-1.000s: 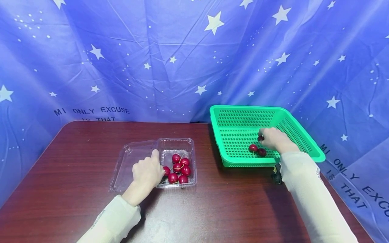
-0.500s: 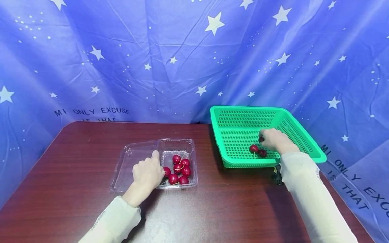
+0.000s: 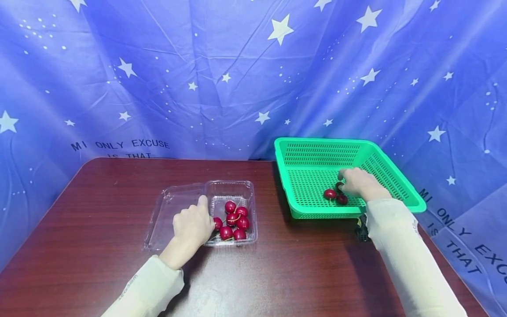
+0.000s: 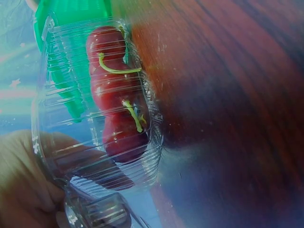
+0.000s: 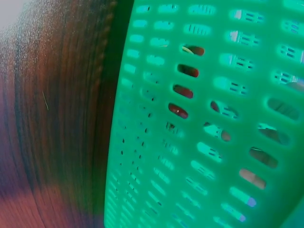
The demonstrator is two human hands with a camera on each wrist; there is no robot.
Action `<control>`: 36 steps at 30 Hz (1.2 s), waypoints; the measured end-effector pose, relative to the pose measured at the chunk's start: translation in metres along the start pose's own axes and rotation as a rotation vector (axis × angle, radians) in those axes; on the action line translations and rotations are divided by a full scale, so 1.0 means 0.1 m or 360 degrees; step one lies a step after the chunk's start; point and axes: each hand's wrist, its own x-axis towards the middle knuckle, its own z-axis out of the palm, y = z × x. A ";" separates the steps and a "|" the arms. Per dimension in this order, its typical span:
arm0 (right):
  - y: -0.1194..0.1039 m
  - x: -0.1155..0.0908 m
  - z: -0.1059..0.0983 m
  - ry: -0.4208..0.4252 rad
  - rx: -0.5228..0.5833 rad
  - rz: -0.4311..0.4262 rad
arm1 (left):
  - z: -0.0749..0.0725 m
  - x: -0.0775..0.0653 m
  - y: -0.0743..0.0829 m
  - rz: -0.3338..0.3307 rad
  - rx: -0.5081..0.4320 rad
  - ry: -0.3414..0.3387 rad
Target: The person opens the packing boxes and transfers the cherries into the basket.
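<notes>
My left hand (image 3: 192, 222) grips the near-left edge of a clear plastic clamshell box (image 3: 227, 188), thumb along the hinge side. Inside lie several red cherries (image 3: 231, 219) with stems; in the left wrist view cherries (image 4: 126, 137) show through its ribbed wall. On the right, my right hand (image 3: 358, 180) reaches down into a green plastic basket (image 3: 303, 176). Right below its fingertips is a dark cherry (image 3: 339, 186), partly covered by the hand; I cannot tell whether the fingers still hold it. Two more cherries (image 3: 329, 193) lie beside it on the basket floor.
The box's clear lid (image 3: 170, 211) lies folded open to the left. A small black object (image 3: 361, 229) shows under the right wrist, in front of the basket. A blue star-printed curtain (image 3: 237, 88) hangs right behind the brown table (image 3: 253, 281).
The dark cherry at my right fingertips has shifted slightly lower, closer to the other two in the basket. Both hands have stayed nearly in place, the left one still on the box.
</notes>
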 end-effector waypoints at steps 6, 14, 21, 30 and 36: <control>0.00 -0.01 -0.02 -0.0018 0.0008 -0.0005 | 0.00 0.00 0.00 -0.0008 -0.0006 0.0005; 0.00 -0.03 -0.05 -0.0052 0.0035 0.0004 | 0.00 0.00 0.00 -0.0006 -0.0002 -0.0001; 0.01 -0.05 -0.09 -0.0036 0.0038 -0.0001 | 0.00 0.00 0.00 -0.0001 -0.0010 -0.0008; 0.02 -0.07 -0.19 0.0025 0.0010 -0.0036 | 0.01 -0.01 0.00 -0.0002 -0.0010 0.0003; 0.00 -0.08 -0.27 0.0047 0.0056 -0.0039 | -0.01 0.00 0.00 0.0000 -0.0010 -0.0003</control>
